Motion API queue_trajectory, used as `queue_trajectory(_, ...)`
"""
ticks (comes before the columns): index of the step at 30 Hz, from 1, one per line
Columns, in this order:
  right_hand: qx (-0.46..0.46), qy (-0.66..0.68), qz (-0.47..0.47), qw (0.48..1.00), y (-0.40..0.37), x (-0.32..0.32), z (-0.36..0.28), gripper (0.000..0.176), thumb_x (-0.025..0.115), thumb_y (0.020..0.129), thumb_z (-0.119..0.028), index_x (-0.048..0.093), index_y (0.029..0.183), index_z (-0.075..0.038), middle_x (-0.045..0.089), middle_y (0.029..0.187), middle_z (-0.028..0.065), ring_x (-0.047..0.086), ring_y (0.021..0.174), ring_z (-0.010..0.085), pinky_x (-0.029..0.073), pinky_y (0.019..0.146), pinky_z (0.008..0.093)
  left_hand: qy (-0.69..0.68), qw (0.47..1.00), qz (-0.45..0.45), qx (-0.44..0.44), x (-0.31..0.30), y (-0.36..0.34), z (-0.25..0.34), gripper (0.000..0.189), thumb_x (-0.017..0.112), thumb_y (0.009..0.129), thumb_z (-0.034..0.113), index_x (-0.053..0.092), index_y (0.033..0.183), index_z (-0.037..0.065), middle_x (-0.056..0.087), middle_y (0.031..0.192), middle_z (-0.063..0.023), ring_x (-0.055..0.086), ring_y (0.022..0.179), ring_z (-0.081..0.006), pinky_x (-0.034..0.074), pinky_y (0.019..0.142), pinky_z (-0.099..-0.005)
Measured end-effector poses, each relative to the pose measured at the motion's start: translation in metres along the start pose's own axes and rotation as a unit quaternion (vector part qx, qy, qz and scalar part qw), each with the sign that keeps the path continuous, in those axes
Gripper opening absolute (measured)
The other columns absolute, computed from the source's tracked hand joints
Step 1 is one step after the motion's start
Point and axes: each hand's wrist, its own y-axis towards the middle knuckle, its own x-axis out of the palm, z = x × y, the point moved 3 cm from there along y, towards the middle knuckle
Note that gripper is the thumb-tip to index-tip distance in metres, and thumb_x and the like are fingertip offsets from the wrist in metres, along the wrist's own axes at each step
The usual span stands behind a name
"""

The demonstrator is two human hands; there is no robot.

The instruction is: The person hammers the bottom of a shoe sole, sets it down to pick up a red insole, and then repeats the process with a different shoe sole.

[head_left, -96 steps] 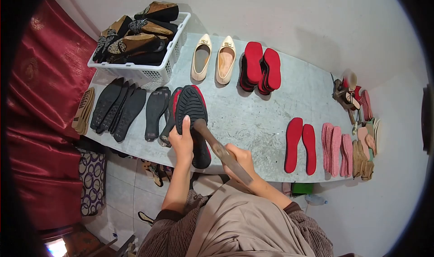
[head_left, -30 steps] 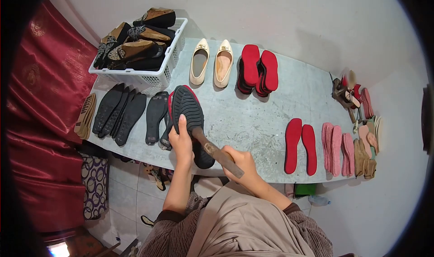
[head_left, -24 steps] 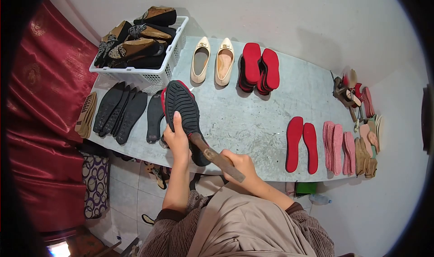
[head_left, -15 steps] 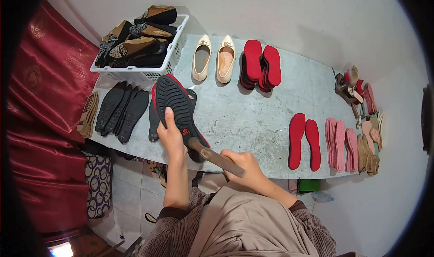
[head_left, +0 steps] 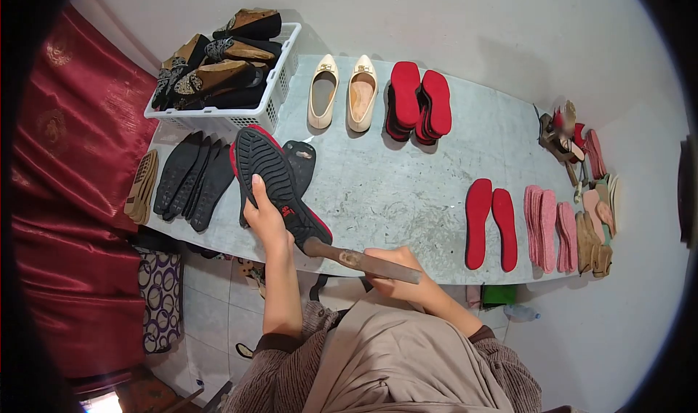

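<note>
A black ridged shoe sole [head_left: 265, 166] with a red edge is tilted up in my left hand [head_left: 267, 220], my thumb pressed on its tread and my fingers behind it. My right hand [head_left: 400, 271] grips a hammer [head_left: 378, 265]; its long worn metal head shows from above, while the handle is mostly hidden. The round face of the hammer is right at the heel end of the sole. Behind the held sole, another black sole [head_left: 299, 167] lies on the table, partly covered.
A white basket [head_left: 294, 57] holds embellished black shoes. Black soles [head_left: 190, 180] and brown soles [head_left: 142, 187] lie at left. Cream flats [head_left: 361, 97] stand beside stacked red-topped soles [head_left: 405, 97]. Red insoles [head_left: 478, 224] and pink insoles [head_left: 538, 227] lie at right on the grey table [head_left: 371, 187].
The sole has shifted slightly left and down in my left hand, uncovering more of the sole behind. The hammer has swung flatter, its near end moving right.
</note>
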Motion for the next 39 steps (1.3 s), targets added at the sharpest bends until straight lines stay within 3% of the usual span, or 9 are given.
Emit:
queue_trajectory(4,-0.004,-0.059,0.044,0.997,0.003,-0.004,-0.006,0.016,0.063,0.069,-0.016,0.058,0.083,-0.013,0.056,0.058,0.0100,0.056,0.054,0.0308,0.042,0.049,0.0342,0.013,0.999,-0.038,0.021,0.010,-0.015,-0.001,0.046,0.051,0.091,0.033,0.053,0.111,-0.008,0.059,0.105,-0.0118,0.059,0.090,-0.0174,0.047,0.077,-0.0278)
queue_trajectory(8,-0.029,0.059,0.045,0.997,0.001,-0.008,-0.009,0.015,0.064,0.070,-0.019,0.057,0.082,-0.012,0.055,0.058,0.0103,0.054,0.053,0.0314,0.042,0.048,0.0332,0.015,0.994,-0.064,-0.082,0.013,-0.028,-0.003,0.045,0.051,0.090,0.034,0.055,0.107,-0.007,0.059,0.100,-0.0099,0.058,0.089,-0.0151,0.045,0.078,-0.0260)
queue_trajectory(14,-0.030,0.022,0.195,0.980,0.012,-0.027,-0.018,0.006,0.059,0.068,-0.001,0.054,0.070,-0.005,0.048,0.052,0.0123,0.050,0.044,0.0269,0.040,0.045,0.0302,0.027,0.993,-0.092,-0.070,0.018,-0.041,-0.021,0.035,0.053,0.090,0.028,0.060,0.097,-0.006,0.060,0.095,-0.0072,0.053,0.084,-0.0115,0.043,0.077,-0.0250)
queue_trajectory(16,-0.005,0.028,0.229,0.973,0.015,-0.029,-0.020,0.009,0.060,0.068,0.000,0.052,0.068,-0.004,0.047,0.052,0.0125,0.049,0.043,0.0275,0.039,0.044,0.0307,0.040,0.991,-0.127,0.009,0.022,-0.048,-0.020,0.033,0.055,0.089,0.027,0.060,0.094,-0.005,0.060,0.090,-0.0055,0.052,0.080,-0.0098,0.042,0.073,-0.0238)
queue_trajectory(18,-0.050,-0.033,0.254,0.965,0.025,-0.034,-0.014,0.010,0.060,0.070,0.000,0.051,0.067,-0.003,0.047,0.052,0.0128,0.049,0.043,0.0269,0.039,0.044,0.0313,0.080,0.984,-0.154,0.044,0.027,-0.061,-0.012,0.035,0.056,0.089,0.028,0.058,0.072,-0.003,0.053,0.063,0.0017,0.043,0.060,-0.0062,0.036,0.053,-0.0248)
queue_trajectory(22,-0.073,-0.044,0.301,0.950,0.026,-0.050,-0.029,0.012,0.059,0.067,0.000,0.054,0.077,-0.005,0.053,0.058,0.0131,0.056,0.052,0.0327,0.043,0.047,0.0313,0.121,0.977,-0.175,0.028,0.029,-0.057,-0.030,0.040,0.058,0.087,0.029,0.053,0.064,-0.003,0.047,0.053,0.0003,0.040,0.054,-0.0069,0.034,0.048,-0.0271)
queue_trajectory(30,-0.071,-0.074,0.314,0.944,0.028,-0.046,-0.025,0.013,0.060,0.068,0.000,0.054,0.077,-0.005,0.052,0.057,0.0137,0.057,0.053,0.0328,0.043,0.048,0.0316,0.202,0.955,-0.204,0.074,0.037,-0.060,-0.026,0.042,0.061,0.084,0.030,0.054,0.061,-0.004,0.048,0.048,-0.0082,0.044,0.047,-0.0105,0.036,0.046,-0.0301)
queue_trajectory(31,-0.085,-0.076,0.290,0.950,0.024,-0.040,-0.016,0.012,0.064,0.073,-0.005,0.060,0.084,-0.003,0.056,0.059,0.0111,0.055,0.048,0.0257,0.043,0.049,0.0305,0.234,0.943,-0.212,0.104,0.037,-0.060,-0.021,0.041,0.062,0.083,0.029,0.054,0.062,-0.005,0.049,0.048,-0.0105,0.046,0.045,-0.0136,0.037,0.045,-0.0312)
queue_trajectory(39,-0.047,-0.028,0.214,0.975,0.011,-0.022,-0.011,0.021,0.065,0.067,-0.013,0.058,0.087,-0.011,0.056,0.062,0.0114,0.057,0.055,0.0286,0.043,0.050,0.0322,0.327,0.912,-0.204,0.141,0.036,-0.059,-0.027,0.033,0.067,0.077,0.023,0.057,0.063,-0.004,0.051,0.049,-0.0151,0.051,0.041,-0.0237,0.038,0.044,-0.0339)
